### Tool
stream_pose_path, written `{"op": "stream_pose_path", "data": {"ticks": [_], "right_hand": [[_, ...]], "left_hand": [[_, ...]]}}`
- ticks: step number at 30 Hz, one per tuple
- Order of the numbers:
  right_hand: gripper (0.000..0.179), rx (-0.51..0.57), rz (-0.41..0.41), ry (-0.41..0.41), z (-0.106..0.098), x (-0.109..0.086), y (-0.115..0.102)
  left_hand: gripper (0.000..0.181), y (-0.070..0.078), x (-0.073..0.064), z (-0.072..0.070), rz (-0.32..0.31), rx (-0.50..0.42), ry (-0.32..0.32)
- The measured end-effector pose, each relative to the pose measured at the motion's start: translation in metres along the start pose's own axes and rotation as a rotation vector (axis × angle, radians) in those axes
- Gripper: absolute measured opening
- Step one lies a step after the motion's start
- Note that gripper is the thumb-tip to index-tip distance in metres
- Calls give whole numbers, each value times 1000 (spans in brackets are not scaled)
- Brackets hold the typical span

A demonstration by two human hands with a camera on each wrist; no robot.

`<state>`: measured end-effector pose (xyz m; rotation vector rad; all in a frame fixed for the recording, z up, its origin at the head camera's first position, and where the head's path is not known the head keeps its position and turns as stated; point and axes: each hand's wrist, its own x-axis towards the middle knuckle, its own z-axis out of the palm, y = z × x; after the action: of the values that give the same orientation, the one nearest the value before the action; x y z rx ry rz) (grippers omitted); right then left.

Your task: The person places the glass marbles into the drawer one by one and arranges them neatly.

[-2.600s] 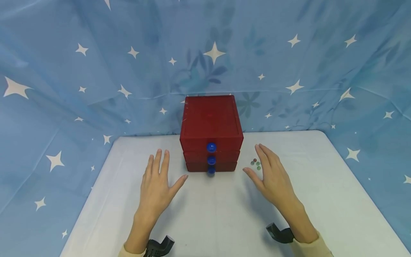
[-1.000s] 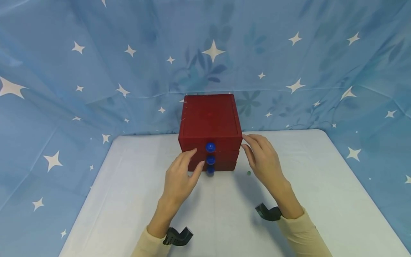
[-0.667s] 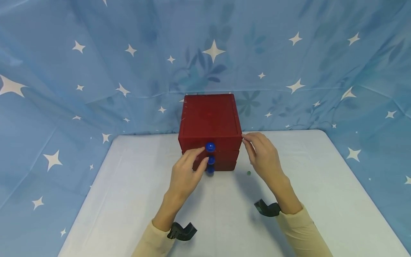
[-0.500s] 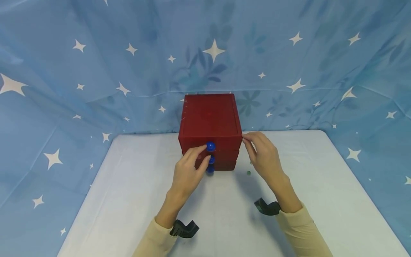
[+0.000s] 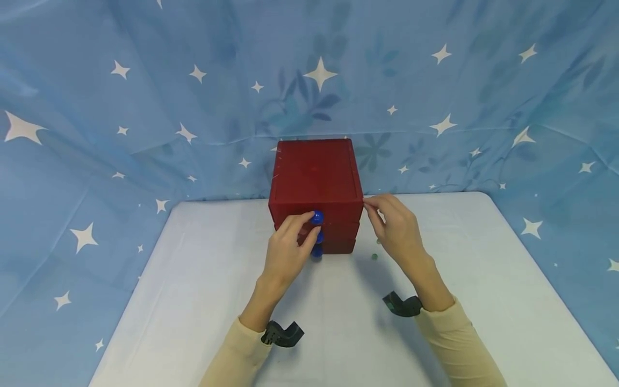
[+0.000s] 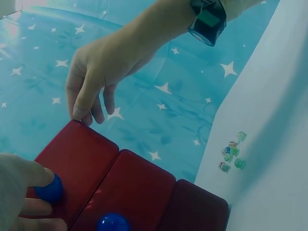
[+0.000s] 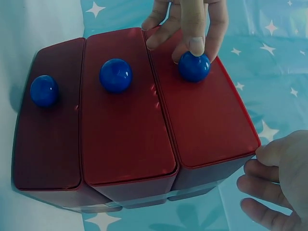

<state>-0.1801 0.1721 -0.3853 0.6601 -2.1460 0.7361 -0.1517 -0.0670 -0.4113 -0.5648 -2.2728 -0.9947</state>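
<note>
Blue top knob [image 5: 317, 216] is newly pinched by the left hand [image 5: 284, 253], while the right hand [image 5: 399, 228], grip unclear, seemingly braces the box [image 5: 315, 171].

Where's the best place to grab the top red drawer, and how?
Probably by its round blue knob, coming straight from the front with a pinch on two opposite sides of the ball. The knob sticks out about halfway across the front of the top red drawer. The rest of that front looks flat, with nothing else to hook onto.
</note>
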Motion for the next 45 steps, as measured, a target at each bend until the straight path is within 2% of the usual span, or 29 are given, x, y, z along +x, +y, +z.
{"op": "stream_pose_path", "data": {"ticks": [10,16,26,33,45], "right_hand": [[15,-10,-4,0,0,2,0],[15,10,-6,1,-1,2,-1],[15,36,20,-4,-2,2,-3],[16,46,28,-1,-2,3,-1],[17,72,46,-4,-2,3,-2]], "left_hand": [[34,-1,2,7,-16,-10,9],[35,-2,5,11,-5,-5,16],[30,-6,6,16,17,-68,37],[30,-4,4,14,26,-75,48],[32,0,-4,7,43,-64,27]]}}
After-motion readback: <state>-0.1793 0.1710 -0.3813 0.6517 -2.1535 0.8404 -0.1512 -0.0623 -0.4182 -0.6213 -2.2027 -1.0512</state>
